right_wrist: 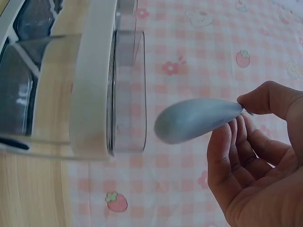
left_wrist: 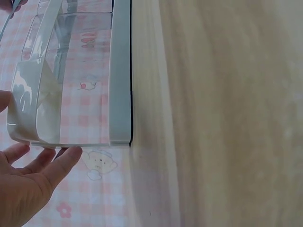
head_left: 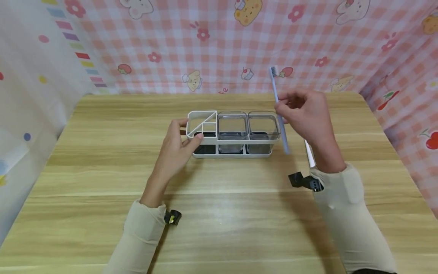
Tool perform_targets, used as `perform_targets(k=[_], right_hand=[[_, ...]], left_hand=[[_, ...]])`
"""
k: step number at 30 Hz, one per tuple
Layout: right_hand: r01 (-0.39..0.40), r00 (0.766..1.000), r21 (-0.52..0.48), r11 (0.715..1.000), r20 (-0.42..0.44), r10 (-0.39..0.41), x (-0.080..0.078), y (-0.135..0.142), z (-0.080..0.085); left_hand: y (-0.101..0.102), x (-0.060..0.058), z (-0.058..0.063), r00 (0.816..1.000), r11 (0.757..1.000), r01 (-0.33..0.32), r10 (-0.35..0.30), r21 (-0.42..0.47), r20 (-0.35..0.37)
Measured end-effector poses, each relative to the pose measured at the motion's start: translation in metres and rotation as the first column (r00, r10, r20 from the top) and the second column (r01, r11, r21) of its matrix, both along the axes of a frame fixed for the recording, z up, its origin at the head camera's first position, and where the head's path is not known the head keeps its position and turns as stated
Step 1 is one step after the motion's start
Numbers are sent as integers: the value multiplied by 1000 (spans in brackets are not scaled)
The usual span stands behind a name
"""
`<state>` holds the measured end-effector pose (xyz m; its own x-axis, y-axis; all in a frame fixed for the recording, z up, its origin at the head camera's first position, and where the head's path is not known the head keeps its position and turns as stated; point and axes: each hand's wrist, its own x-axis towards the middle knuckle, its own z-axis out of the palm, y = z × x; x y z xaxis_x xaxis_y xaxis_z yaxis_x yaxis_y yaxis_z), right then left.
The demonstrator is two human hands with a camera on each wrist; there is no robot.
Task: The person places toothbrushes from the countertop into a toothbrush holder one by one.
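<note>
My left hand (head_left: 175, 149) grips the left end of a white toothbrush holder (head_left: 236, 142), thumb on the front of its upper rim and fingers around the side. The divided insert (head_left: 217, 123) sits at that end. Two clear cups (head_left: 232, 127) stand in the other slots. In my right hand (head_left: 310, 116), thumb and fingertips pinch a blue toothbrush (head_left: 284, 137) by the middle of its handle, bristles up. The brush is nearly upright, just beyond the holder's right end. The right wrist view shows the rounded handle end (right_wrist: 189, 122) beside a cup (right_wrist: 130, 92).
A slim white object (head_left: 309, 154) lies on the wooden table (head_left: 219, 228), partly hidden behind my right forearm. A pink checked cloth (head_left: 219, 49) hangs along the table's back edge, and more cloth stands at both sides.
</note>
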<state>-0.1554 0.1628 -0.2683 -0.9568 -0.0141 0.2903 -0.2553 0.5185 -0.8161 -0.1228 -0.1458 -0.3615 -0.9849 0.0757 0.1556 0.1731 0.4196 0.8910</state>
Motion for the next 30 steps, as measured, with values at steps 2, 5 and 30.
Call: perform_targets(k=[2, 5, 30], right_hand=[[-6, 1000, 1, 1000, 3, 6, 1, -5, 1], [-10, 1000, -10, 1000, -6, 10, 2, -10, 3], [-148, 983, -138, 979, -128, 130, -4, -73, 19]], left_hand=[[0, 0, 0, 1000, 1000, -1, 1, -1, -4], [1, 0, 1, 1000, 1000, 6, -6, 19, -8], [-1, 0, 0, 1000, 1000, 0, 0, 14, 2]])
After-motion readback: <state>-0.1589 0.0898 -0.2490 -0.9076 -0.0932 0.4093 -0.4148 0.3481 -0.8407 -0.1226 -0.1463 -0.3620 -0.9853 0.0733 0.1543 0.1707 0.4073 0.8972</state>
